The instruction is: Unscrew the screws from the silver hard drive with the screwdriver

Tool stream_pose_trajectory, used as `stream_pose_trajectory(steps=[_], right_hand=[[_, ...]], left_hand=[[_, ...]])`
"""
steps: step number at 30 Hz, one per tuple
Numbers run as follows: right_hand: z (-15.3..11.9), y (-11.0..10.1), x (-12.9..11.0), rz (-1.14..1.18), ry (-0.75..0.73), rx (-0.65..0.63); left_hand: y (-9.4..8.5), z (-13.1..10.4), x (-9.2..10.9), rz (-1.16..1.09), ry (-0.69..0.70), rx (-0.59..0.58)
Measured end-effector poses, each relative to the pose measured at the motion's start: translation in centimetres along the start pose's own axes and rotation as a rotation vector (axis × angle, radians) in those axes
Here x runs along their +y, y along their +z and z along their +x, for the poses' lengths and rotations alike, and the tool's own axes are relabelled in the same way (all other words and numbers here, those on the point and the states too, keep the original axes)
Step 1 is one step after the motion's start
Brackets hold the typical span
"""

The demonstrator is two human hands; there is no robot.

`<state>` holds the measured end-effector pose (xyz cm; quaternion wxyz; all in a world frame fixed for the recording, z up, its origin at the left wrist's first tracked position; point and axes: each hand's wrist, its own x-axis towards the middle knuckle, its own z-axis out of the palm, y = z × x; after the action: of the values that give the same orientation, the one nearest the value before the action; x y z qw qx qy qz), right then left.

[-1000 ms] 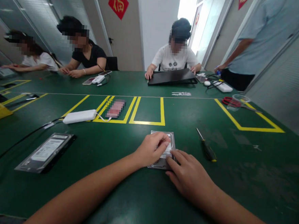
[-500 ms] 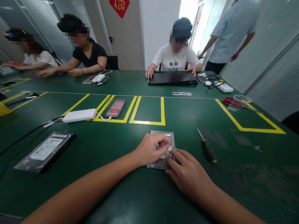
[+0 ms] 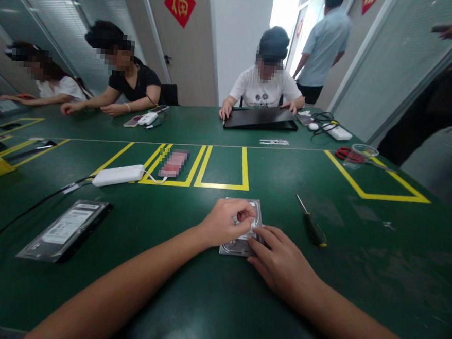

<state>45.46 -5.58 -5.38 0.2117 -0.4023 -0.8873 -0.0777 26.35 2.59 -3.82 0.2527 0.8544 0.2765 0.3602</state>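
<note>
A silver hard drive (image 3: 236,246) lies flat on the green table in front of me, partly covered by my hands. Over its upper part my left hand (image 3: 232,221) is curled, thumb and fingertips pinched together; what they grip is too small to make out. My right hand (image 3: 282,256) rests at the drive's right edge, with its fingers apart and the fingertips on the drive near the left thumb. To the right lies a screwdriver (image 3: 313,224) with a dark handle. Another hard drive (image 3: 65,228) with a white label lies at the left.
Beyond the drive are a white power bank (image 3: 118,175), a phone (image 3: 174,163) and yellow tape outlines (image 3: 225,186). Red scissors (image 3: 351,155) lie back right near a clear cup. Across the table, a seated person (image 3: 268,87) handles a black panel (image 3: 260,118); others sit left.
The standing person in light blue has moved farther back and left. Another person's arm and dark clothing have come in at the right. My hands have barely moved.
</note>
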Motion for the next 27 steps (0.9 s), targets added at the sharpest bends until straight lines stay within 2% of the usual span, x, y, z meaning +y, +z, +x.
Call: stream_pose_trajectory(steps=[8, 13, 19, 27], right_hand=[[0.0, 0.1, 0.0, 0.005, -0.007, -0.011], [-0.3, 0.3, -0.4, -0.024, 0.025, -0.023], [-0.7, 0.6, -1.4, -0.152, 0.025, -0.011], [-0.6, 0.6, -1.3, -0.174, 0.015, -0.019]], left_hand=[[-0.5, 1.1, 0.3, 0.073, 0.038, -0.151], [-0.3, 1.6, -0.2, 0.112, 0.053, -0.229], [-0.1, 1.8, -1.2, 0.122, 0.048, -0.251], [0.2, 2.2, -2.1, 0.086, 0.05, -0.266]])
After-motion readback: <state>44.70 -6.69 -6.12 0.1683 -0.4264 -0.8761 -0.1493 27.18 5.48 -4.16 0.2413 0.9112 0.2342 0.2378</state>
